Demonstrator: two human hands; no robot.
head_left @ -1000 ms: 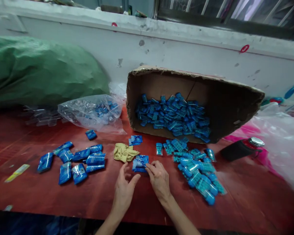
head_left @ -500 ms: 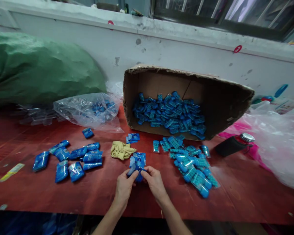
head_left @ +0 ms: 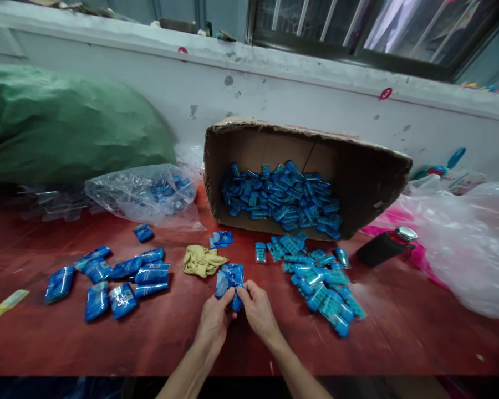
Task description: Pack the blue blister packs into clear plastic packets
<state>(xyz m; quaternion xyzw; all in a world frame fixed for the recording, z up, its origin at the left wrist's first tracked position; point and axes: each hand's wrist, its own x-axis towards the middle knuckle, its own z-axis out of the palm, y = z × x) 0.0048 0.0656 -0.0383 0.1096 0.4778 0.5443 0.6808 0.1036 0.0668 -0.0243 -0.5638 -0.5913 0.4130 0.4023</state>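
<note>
Both my hands hold a small blue plastic packet (head_left: 230, 280) just above the red table (head_left: 166, 338), near its front edge. My left hand (head_left: 214, 322) pinches the packet's left side and my right hand (head_left: 255, 310) pinches its right side. Right of my hands lies a spill of blue blister packs (head_left: 320, 277) that runs out of a cardboard box (head_left: 370, 183) tipped on its side. A group of filled blue packets (head_left: 120, 277) lies to the left. Another blue packet (head_left: 221, 239) rests behind a crumpled yellow cloth (head_left: 201, 260).
A clear plastic bag (head_left: 145, 194) with blue items lies behind the packets, and a big green sack (head_left: 66, 122) fills the back left. A dark bottle (head_left: 385, 246) lies on its side at the right, next to a large clear bag (head_left: 466, 238). A white wall (head_left: 274, 94) closes the back.
My hands picked the blue packet up off the table and drew it toward me; both now grip it, where before the fingers only touched it on the surface.
</note>
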